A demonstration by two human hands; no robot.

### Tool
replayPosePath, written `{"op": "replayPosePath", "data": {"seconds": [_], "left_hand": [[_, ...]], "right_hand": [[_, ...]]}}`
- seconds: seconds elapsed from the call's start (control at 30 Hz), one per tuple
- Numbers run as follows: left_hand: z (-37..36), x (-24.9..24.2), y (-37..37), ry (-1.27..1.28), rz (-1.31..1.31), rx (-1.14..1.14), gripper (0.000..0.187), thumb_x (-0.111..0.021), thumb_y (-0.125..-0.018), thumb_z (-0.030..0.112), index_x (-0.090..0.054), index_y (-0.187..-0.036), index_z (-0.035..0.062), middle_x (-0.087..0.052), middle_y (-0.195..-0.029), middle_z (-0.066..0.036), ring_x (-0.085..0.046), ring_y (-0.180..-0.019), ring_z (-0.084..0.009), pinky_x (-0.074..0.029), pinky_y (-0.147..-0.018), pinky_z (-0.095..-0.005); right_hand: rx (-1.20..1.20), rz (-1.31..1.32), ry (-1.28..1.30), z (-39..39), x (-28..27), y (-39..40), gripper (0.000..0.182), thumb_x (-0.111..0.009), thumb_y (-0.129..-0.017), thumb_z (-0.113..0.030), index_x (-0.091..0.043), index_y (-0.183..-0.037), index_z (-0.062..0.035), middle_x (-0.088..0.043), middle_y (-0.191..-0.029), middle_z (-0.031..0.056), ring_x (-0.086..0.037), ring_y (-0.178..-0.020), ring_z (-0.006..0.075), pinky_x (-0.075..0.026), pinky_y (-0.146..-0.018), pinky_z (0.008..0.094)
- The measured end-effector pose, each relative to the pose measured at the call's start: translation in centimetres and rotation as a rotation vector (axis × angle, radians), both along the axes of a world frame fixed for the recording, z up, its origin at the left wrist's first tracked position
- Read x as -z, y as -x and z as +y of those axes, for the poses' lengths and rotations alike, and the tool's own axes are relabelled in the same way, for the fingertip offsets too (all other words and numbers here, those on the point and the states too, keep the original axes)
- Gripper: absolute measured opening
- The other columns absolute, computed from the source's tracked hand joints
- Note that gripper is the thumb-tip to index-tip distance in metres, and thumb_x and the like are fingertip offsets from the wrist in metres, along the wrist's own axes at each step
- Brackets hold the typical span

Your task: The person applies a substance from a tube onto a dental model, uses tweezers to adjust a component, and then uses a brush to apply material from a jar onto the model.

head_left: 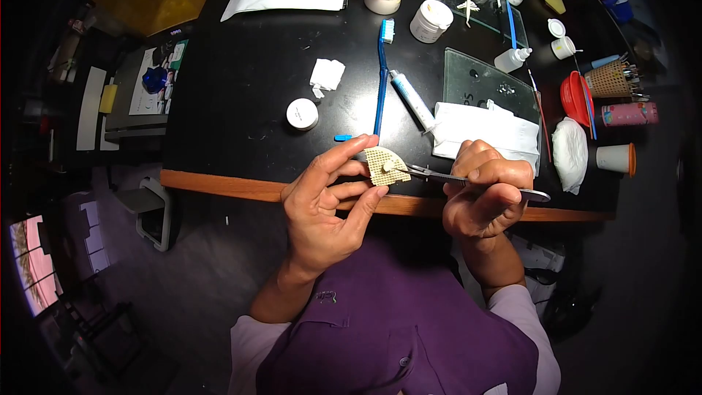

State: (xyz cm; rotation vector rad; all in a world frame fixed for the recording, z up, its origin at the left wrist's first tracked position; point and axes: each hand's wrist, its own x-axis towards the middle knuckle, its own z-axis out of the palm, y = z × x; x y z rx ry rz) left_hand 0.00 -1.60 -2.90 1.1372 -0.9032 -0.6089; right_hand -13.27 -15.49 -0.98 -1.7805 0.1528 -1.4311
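Observation:
Between the thumb and fingers of my left hand [329, 208] is a cream-coloured, wedge-shaped grid piece [380, 159], held up near the table's front edge. A small pale cylindrical piece [388, 165] is at the middle of the grid. My right hand [488, 189] is closed around a slim metal instrument [439, 175], whose tip reaches the small piece from the right. Whether the tip grips it or only touches it, I cannot tell. Behind the hands lie a blue toothbrush [382, 73] and a syringe-like tube [413, 101].
White tissues [486, 132] partly cover a glass slab [486, 84] behind my right hand. A round white-lidded jar [302, 113] stands behind my left hand. Toward the right are a red bowl [575, 99], a paper cup [616, 159] and a dropper bottle [512, 60].

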Motion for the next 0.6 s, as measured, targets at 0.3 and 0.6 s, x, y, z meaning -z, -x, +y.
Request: {"op": "replayPosePath", "data": {"seconds": [0.3,0.6], "left_hand": [[0.01,-0.02,-0.04,0.001,0.004,0.002,0.063,-0.070,-0.086,-0.023,-0.048,-0.144,-0.0137,-0.060,-0.140,-0.031,-0.070,-0.116,-0.0229,-0.065,-0.097,-0.0325],[-0.07,-0.06,-0.03,0.001,0.005,0.000,0.064,-0.070,-0.085,-0.024,-0.048,-0.144,-0.0136,-0.060,-0.139,-0.031,-0.070,-0.116,-0.0236,-0.066,-0.096,-0.0330]], "right_hand": [[-0.008,-0.006,0.015,-0.02,0.30,-0.04,0.039,-0.049,-0.113,-0.038,-0.052,-0.102,-0.0010,-0.053,-0.066,0.0025,-0.051,-0.049,0.0091,-0.038,-0.045,0.0238],[-0.010,-0.001,0.015,-0.05,0.06,0.16,0.044,-0.046,-0.113,-0.042,-0.052,-0.102,-0.0006,-0.054,-0.066,0.0037,-0.051,-0.049,0.0106,-0.038,-0.045,0.0246]]}}
